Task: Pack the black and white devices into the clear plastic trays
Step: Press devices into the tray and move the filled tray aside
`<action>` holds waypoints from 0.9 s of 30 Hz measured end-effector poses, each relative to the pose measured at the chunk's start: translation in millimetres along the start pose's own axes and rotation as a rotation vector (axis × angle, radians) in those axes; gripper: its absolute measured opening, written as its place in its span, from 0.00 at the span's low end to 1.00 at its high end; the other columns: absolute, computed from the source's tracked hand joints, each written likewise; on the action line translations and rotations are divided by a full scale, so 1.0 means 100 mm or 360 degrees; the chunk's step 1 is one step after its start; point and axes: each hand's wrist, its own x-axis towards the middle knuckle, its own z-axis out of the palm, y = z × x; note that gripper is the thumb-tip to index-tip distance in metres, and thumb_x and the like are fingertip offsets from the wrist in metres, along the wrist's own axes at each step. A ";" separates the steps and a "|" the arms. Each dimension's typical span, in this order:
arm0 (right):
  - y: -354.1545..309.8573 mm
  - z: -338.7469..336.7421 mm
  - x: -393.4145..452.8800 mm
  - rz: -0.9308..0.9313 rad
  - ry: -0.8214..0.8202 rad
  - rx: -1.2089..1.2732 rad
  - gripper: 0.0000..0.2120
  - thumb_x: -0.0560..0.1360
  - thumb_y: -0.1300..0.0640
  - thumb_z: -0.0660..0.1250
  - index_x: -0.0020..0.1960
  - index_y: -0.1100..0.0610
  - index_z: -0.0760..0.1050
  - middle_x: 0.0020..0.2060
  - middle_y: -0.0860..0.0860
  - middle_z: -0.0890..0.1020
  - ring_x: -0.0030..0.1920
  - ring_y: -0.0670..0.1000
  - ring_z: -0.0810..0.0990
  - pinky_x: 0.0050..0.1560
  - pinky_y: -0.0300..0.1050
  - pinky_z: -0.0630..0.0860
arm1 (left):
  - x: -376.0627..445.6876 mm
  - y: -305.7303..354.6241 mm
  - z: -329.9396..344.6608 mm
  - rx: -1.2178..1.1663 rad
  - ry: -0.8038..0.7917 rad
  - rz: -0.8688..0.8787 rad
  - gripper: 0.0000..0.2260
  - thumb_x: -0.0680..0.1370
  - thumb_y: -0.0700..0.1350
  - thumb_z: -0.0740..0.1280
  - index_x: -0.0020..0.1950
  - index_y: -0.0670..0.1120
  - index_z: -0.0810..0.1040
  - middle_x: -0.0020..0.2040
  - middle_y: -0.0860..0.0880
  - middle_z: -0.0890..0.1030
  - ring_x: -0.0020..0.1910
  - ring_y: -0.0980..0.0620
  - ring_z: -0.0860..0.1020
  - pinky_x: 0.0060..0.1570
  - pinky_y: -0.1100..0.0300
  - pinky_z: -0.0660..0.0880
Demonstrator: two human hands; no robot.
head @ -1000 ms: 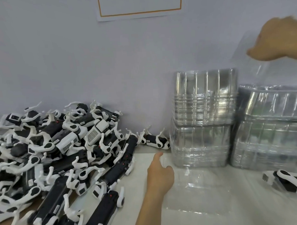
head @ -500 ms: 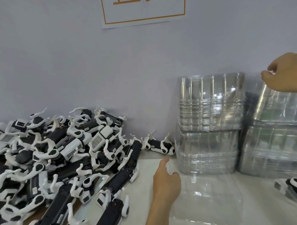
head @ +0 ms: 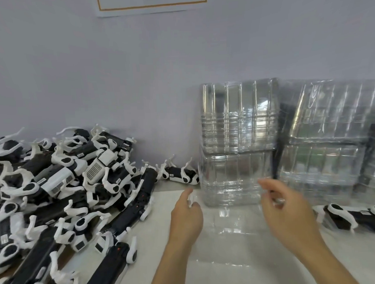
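Note:
A clear plastic tray (head: 228, 234) lies flat on the white table in front of me. My left hand (head: 186, 214) grips its left far edge, fingers curled over the rim and thumb pointing up. At the tray's right far edge hovers my right hand (head: 285, 210), blurred, its fingers loosely curled; contact with the tray is unclear. A big heap of black and white devices (head: 62, 188) covers the table's left side. One device (head: 181, 176) lies against the wall, and another device (head: 355, 217) lies at the right.
Two stacks of clear trays stand against the wall: the nearer stack (head: 238, 140) just behind the flat tray, the second stack (head: 331, 136) to its right, wrapped in film. A paper sign (head: 148, 7) hangs on the wall above.
My right hand has come down from the top of the right stack to the flat tray's right edge. The left hand has stayed on the tray's left edge.

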 end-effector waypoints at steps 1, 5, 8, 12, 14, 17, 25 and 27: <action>0.07 0.06 -0.04 0.0043 -0.0053 -0.0003 0.15 0.78 0.60 0.66 0.62 0.46 0.77 0.56 0.41 0.80 0.57 0.45 0.78 0.60 0.47 0.74 | -0.01 0.00 0.01 -0.0007 -0.0001 0.0003 0.22 0.83 0.40 0.54 0.75 0.57 0.66 0.72 0.40 0.71 0.72 0.40 0.70 0.66 0.49 0.71; 0.22 0.16 -0.07 0.0078 -0.0189 -0.0072 0.22 0.77 0.63 0.67 0.68 0.47 0.74 0.62 0.38 0.74 0.65 0.41 0.69 0.69 0.43 0.65 | -0.06 0.06 0.02 -0.0039 0.0039 -0.0021 0.22 0.83 0.41 0.55 0.74 0.59 0.67 0.72 0.48 0.71 0.70 0.48 0.71 0.60 0.57 0.70; 0.24 0.17 -0.07 0.0133 -0.0224 -0.0032 0.23 0.77 0.68 0.66 0.66 0.48 0.75 0.64 0.41 0.74 0.67 0.46 0.71 0.71 0.52 0.69 | -0.07 0.10 0.00 -0.0125 0.0043 -0.0091 0.19 0.83 0.45 0.57 0.71 0.61 0.69 0.69 0.52 0.72 0.62 0.55 0.71 0.56 0.60 0.64; 0.26 0.15 -0.04 0.0098 -0.0232 -0.0087 0.23 0.76 0.70 0.66 0.64 0.48 0.77 0.64 0.45 0.76 0.66 0.48 0.73 0.70 0.52 0.69 | -0.07 0.12 -0.10 -0.0160 0.0095 -0.0134 0.10 0.82 0.49 0.61 0.63 0.59 0.72 0.52 0.62 0.73 0.46 0.65 0.72 0.45 0.62 0.68; 0.25 0.13 -0.04 0.0093 -0.0238 -0.0081 0.23 0.76 0.70 0.66 0.64 0.48 0.77 0.64 0.45 0.76 0.64 0.47 0.73 0.70 0.52 0.69 | -0.07 0.13 -0.18 -0.0009 0.0130 -0.0149 0.07 0.81 0.51 0.63 0.58 0.55 0.75 0.50 0.58 0.76 0.46 0.61 0.75 0.42 0.62 0.70; 0.23 0.12 -0.04 0.0106 -0.0251 -0.0070 0.24 0.76 0.70 0.66 0.65 0.48 0.76 0.64 0.45 0.75 0.62 0.45 0.72 0.69 0.53 0.70 | -0.11 0.17 -0.28 0.0390 0.0015 -0.0185 0.12 0.78 0.59 0.64 0.56 0.53 0.73 0.49 0.52 0.77 0.44 0.54 0.77 0.45 0.58 0.77; 0.18 0.06 -0.03 0.0132 -0.0383 0.0009 0.24 0.76 0.67 0.68 0.62 0.40 0.75 0.59 0.41 0.73 0.57 0.42 0.73 0.62 0.42 0.71 | -0.26 0.31 -0.27 0.0843 -0.0147 -0.0315 0.09 0.78 0.51 0.66 0.50 0.48 0.69 0.49 0.48 0.77 0.43 0.47 0.84 0.42 0.50 0.84; 0.19 0.04 -0.02 0.0153 -0.0358 0.0047 0.20 0.76 0.63 0.70 0.60 0.40 0.76 0.55 0.44 0.75 0.53 0.41 0.74 0.51 0.36 0.70 | -0.26 0.33 -0.29 0.0989 0.0034 -0.0169 0.11 0.77 0.52 0.65 0.55 0.49 0.71 0.49 0.50 0.76 0.45 0.47 0.82 0.47 0.52 0.82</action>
